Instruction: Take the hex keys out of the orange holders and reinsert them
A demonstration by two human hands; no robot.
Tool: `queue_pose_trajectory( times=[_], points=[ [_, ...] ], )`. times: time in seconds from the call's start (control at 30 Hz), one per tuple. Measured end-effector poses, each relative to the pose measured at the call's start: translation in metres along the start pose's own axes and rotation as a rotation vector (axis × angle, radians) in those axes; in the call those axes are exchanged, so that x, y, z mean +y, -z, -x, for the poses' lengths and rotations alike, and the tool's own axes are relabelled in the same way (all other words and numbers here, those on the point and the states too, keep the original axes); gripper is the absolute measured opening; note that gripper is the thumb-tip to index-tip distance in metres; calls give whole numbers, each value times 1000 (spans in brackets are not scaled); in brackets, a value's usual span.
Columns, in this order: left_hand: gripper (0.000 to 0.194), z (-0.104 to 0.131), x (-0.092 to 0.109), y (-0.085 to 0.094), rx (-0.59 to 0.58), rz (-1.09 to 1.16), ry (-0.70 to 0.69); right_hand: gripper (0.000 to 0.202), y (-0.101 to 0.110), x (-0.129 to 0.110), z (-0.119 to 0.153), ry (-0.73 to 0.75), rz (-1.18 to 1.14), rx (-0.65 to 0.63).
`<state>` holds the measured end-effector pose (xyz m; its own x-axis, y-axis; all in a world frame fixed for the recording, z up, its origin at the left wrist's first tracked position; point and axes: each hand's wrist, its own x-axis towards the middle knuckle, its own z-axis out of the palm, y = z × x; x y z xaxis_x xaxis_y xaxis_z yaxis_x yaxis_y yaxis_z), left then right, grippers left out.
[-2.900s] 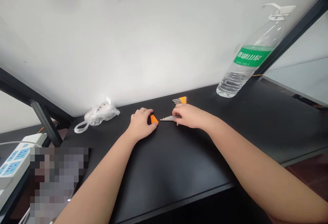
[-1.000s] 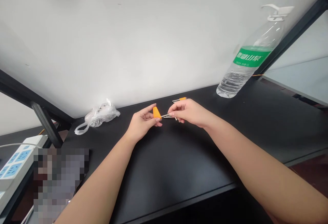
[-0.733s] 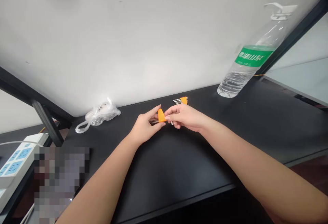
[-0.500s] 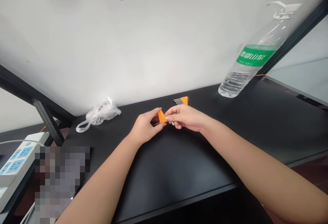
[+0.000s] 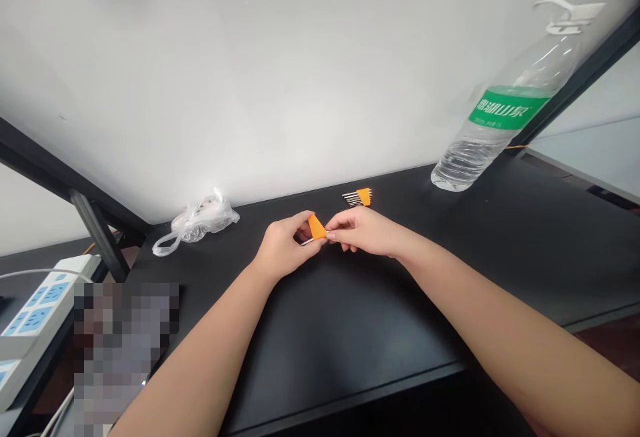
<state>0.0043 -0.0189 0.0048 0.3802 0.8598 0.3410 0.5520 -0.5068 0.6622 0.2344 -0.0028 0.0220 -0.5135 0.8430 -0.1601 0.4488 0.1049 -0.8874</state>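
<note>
Over the black tabletop, my left hand [image 5: 286,245] grips a wedge-shaped orange hex key holder [image 5: 317,227] between thumb and fingers. One pale metal key shaft [image 5: 307,242] shows beside the left thumb. My right hand [image 5: 364,229] is closed in a pinch at the holder's right edge, on the end of what looks like a hex key; the fingertips cover most of it. Just behind the right hand lies a second orange holder [image 5: 365,197] with several thin metal keys [image 5: 352,199] fanned to the left.
A large water bottle [image 5: 505,110] with a green label stands at the back right. A crumpled clear plastic bag [image 5: 204,218] lies at the back left. At the far left are a power strip [image 5: 40,317] and a blurred-out object [image 5: 125,343]. A white wall [image 5: 300,77] rises behind the black tabletop [image 5: 350,330].
My right fingertips have shifted slightly at the holder's edge, and the pale end that showed below them is now mostly covered. The camera view has moved a little.
</note>
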Motion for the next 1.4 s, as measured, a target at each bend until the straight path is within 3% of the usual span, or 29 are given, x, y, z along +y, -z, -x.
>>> queue_pose_trajectory(
  times=[0.17,0.27,0.4,0.7,0.83,1.17,1.4],
  points=[
    [36,-1,-4,0,16,-13,23,17,16,3,4,70,524,170],
    [39,-1,-8,-2,9,-51,4,13,23,10,5,68,749,174],
    [51,-1,-14,-3,18,-68,-40,11,19,16,1,16,816,112],
    [52,-2,-13,-1,45,-65,-155,8,10,14,-1,-31,924,128],
    [49,-3,-9,1,30,-74,-180,3,8,9,2,-14,898,127],
    [47,-3,-13,1,104,-119,-129,10,38,-9,17,138,356,201],
    [47,-3,-14,1,106,-121,-122,16,34,-13,19,220,364,214]
  ],
)
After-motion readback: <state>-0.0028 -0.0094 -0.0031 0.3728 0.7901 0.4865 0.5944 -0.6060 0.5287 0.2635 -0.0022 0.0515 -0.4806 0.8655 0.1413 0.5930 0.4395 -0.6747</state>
